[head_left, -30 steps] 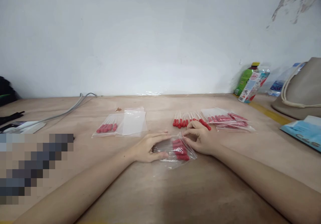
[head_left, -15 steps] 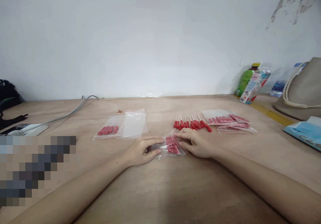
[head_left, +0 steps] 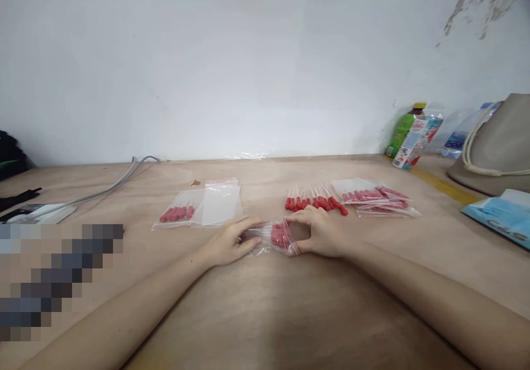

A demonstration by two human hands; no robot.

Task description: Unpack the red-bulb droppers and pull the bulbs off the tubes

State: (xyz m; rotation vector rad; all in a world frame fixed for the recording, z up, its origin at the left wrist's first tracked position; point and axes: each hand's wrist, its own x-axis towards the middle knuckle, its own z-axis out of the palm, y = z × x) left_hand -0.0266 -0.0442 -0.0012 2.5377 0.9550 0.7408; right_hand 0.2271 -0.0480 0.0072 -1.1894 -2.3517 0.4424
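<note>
Between my hands, low over the near table, is a clear zip bag [head_left: 265, 244] with several red-bulbed droppers [head_left: 280, 235] inside, their red ends pointing right. My left hand [head_left: 229, 242] grips the bag's left end between thumb and fingers. At the zip end on the right, my right hand [head_left: 325, 233] holds the edge, thumb below and fingers above, the hand curved in a wide arch. Just beyond my right hand lies a row of loose red-bulbed droppers [head_left: 310, 203]. Past my left hand are a filled bag [head_left: 177, 212] and flat zip bags [head_left: 221, 204].
A stack of filled bags [head_left: 387, 199] lies at right. Farther right are leaning bottles [head_left: 416, 141], a blue packet [head_left: 501, 218] and a beige bag [head_left: 501, 143]. A grey cable [head_left: 103, 190] runs along the left, above a blurred-out area [head_left: 62, 276]. The wall [head_left: 265, 83] bounds the table's back.
My right hand's thumb and fingers have spread farther apart at the zip end, and the bag's mouth edge has shifted with them. My left hand keeps its hold.
</note>
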